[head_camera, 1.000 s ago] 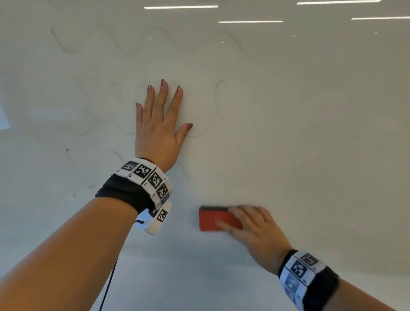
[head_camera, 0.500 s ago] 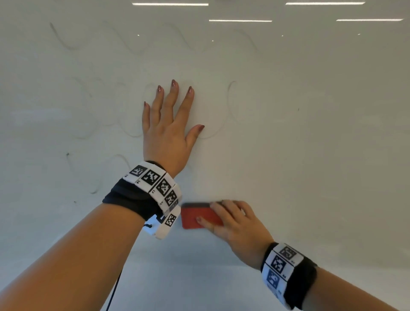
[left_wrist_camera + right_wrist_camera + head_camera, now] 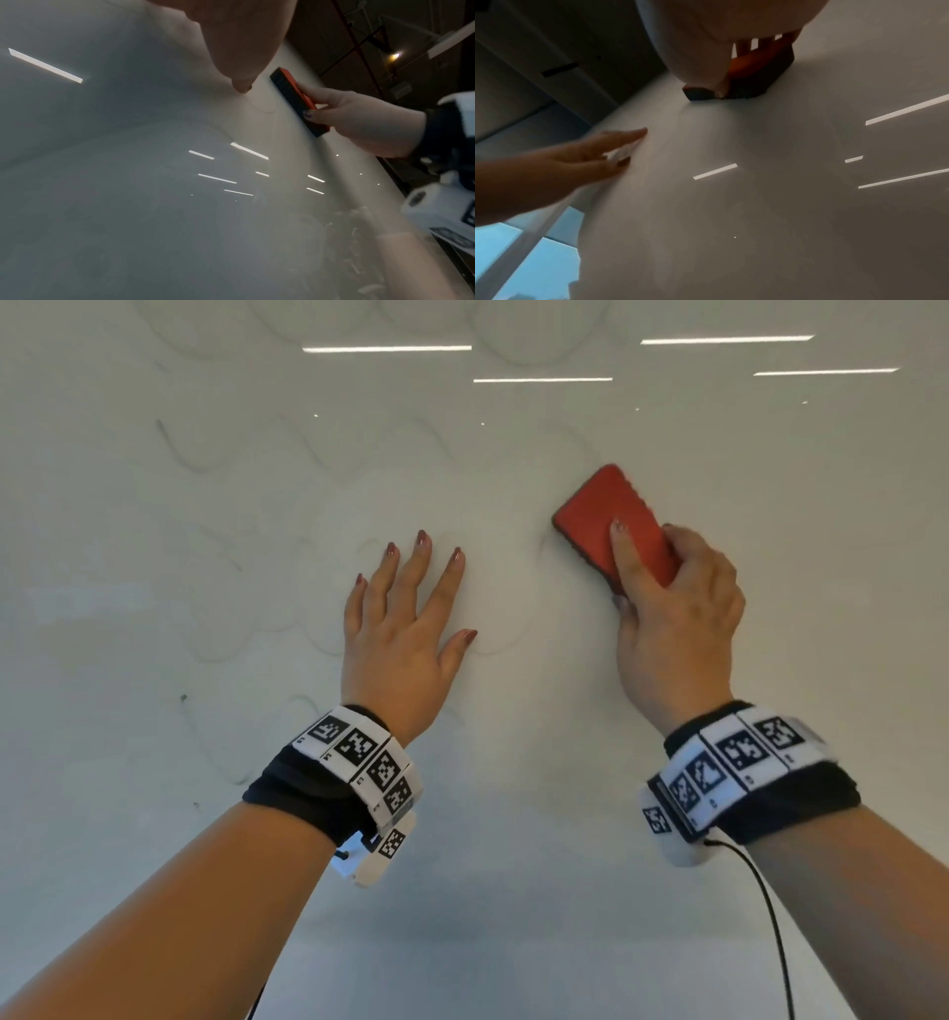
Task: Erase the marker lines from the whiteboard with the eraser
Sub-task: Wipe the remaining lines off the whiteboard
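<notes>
Eraser [image 3: 613,523] up-right of left hand [image 3: 405,634] | right hand [image 3: 672,618] grips it | left flat on whiteboard [image 3: 770,557], fingers spread

The whiteboard [image 3: 770,557] in front of me is smooth and glossy, mirroring the ceiling light strips as sharp white bars. The eraser [image 3: 611,521] in my right hand [image 3: 672,629] has a matt red back that looks like plastic, with a finely ribbed upper edge and a dark, dull pad layer beneath. My wristbands [image 3: 318,788] are black cloth carrying smooth white printed tiles.
</notes>
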